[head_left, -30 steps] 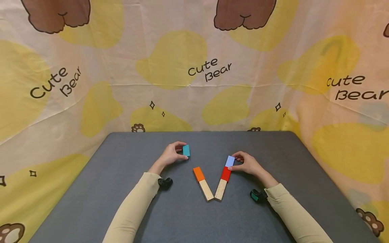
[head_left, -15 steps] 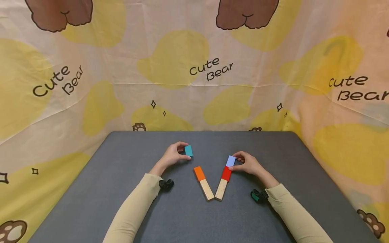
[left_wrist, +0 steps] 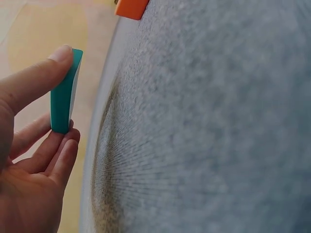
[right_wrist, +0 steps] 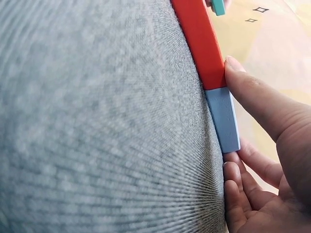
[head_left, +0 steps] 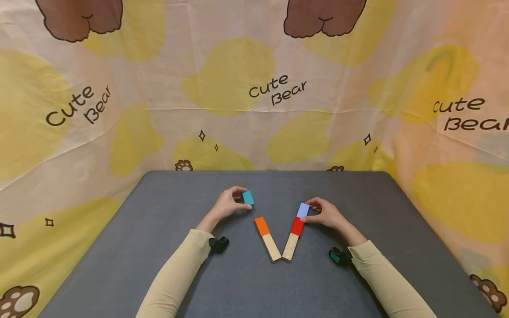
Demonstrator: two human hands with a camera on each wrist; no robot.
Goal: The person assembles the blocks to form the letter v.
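My left hand point(head_left: 227, 204) pinches a teal block point(head_left: 248, 198) between thumb and fingertips. In the left wrist view the teal block point(left_wrist: 63, 99) is raised off the table, its narrow side toward the camera. My right hand point(head_left: 327, 214) holds the light blue block point(head_left: 303, 210), fingers at its far end and thumb where it meets the red block point(head_left: 297, 226). Red and blue lie end to end in the right wrist view. Below the red one lies a plain wood block point(head_left: 290, 247). An orange block point(head_left: 262, 226) and another plain wood block point(head_left: 271, 248) form the left row.
Both rows lie flat on the grey table point(head_left: 238, 287) and converge into a V at the near end. Behind the table's far edge hangs a printed cloth point(head_left: 230, 79). Dark bands point(head_left: 218, 244) are worn at both wrists.
The left hand has shifted slightly right with the teal block, nearer the far end of the orange block. The right hand keeps its place at the blue block, and the head view has drifted a little.
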